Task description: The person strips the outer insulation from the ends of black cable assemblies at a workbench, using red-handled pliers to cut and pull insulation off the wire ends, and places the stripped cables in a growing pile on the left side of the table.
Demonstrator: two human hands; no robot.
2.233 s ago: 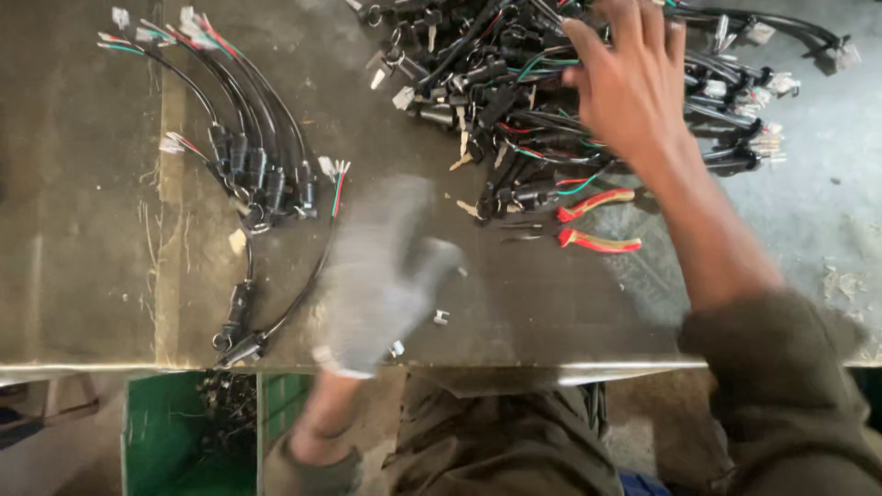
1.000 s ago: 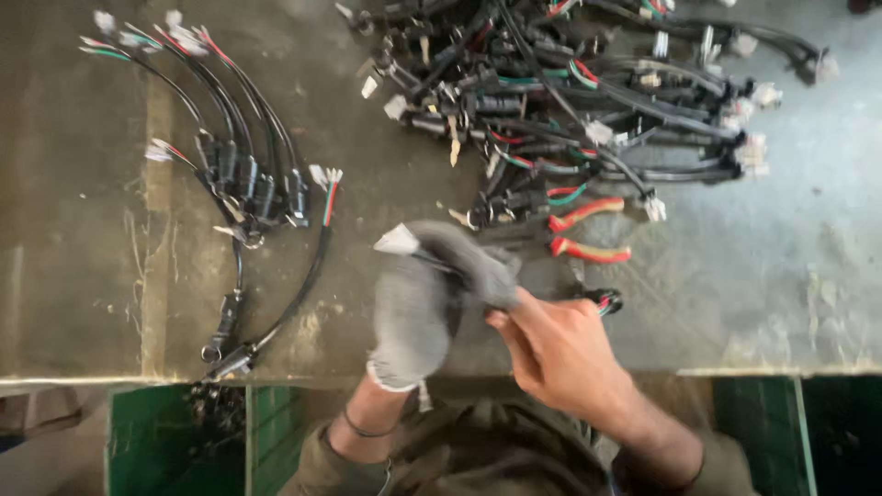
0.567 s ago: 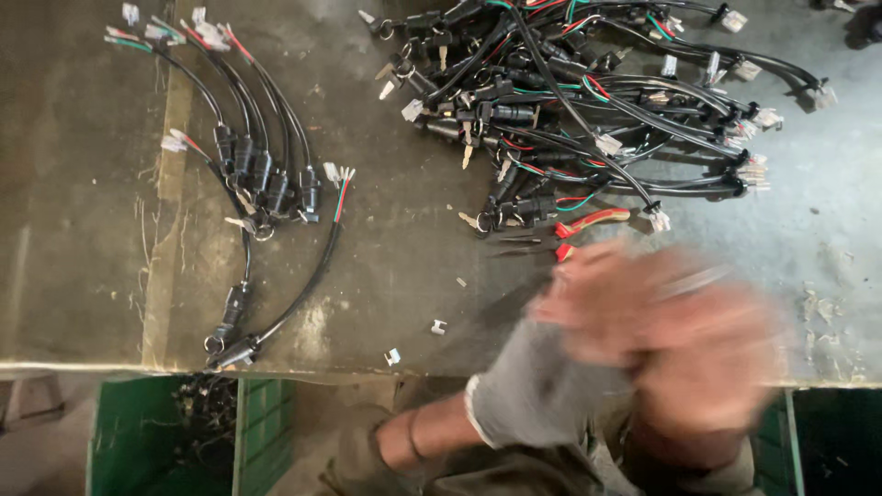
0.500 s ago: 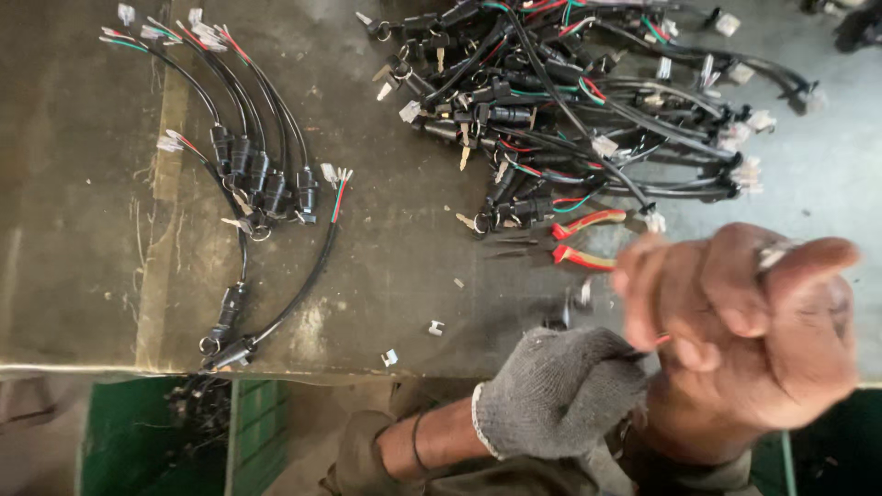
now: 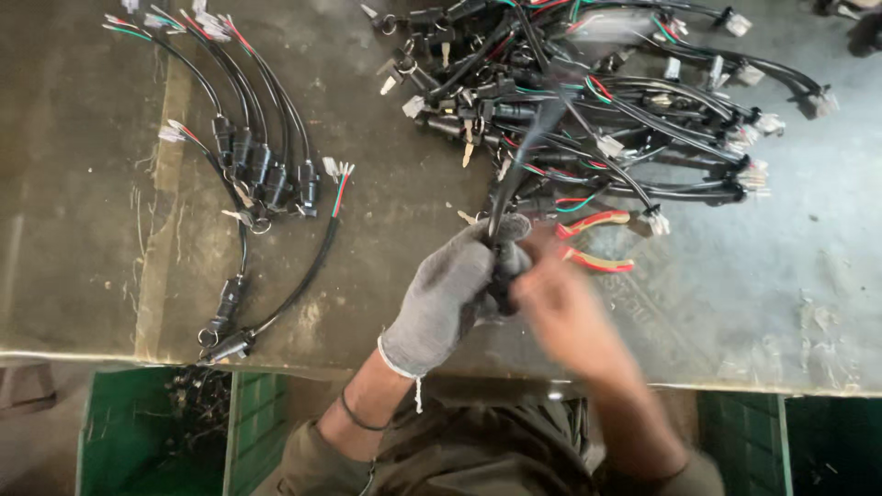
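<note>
Grey knit glove on the left hand point(image 5: 455, 285), shut tight round a black cable point(image 5: 524, 152) just above the near edge of the metal table point(image 5: 781, 276). Held the cable's lower end in the fist, its length running up into the tangled pile of harnesses point(image 5: 634, 101). Met the bare right hand point(image 5: 565, 308) just beside the glove (too blurred to tell whether open or pinching).

Seemed best handled with the gloved grip kept firm and low, and any pull drawn straight along the cable, clear of the pliers point(image 5: 597, 241) with 2 red handles lying close by.

Could not make out the cable's end inside the fist, nor its far end among the pile. Saw the pile's top cut off by the frame, and the green crate point(image 5: 248, 432) only partly below the table edge.
</note>
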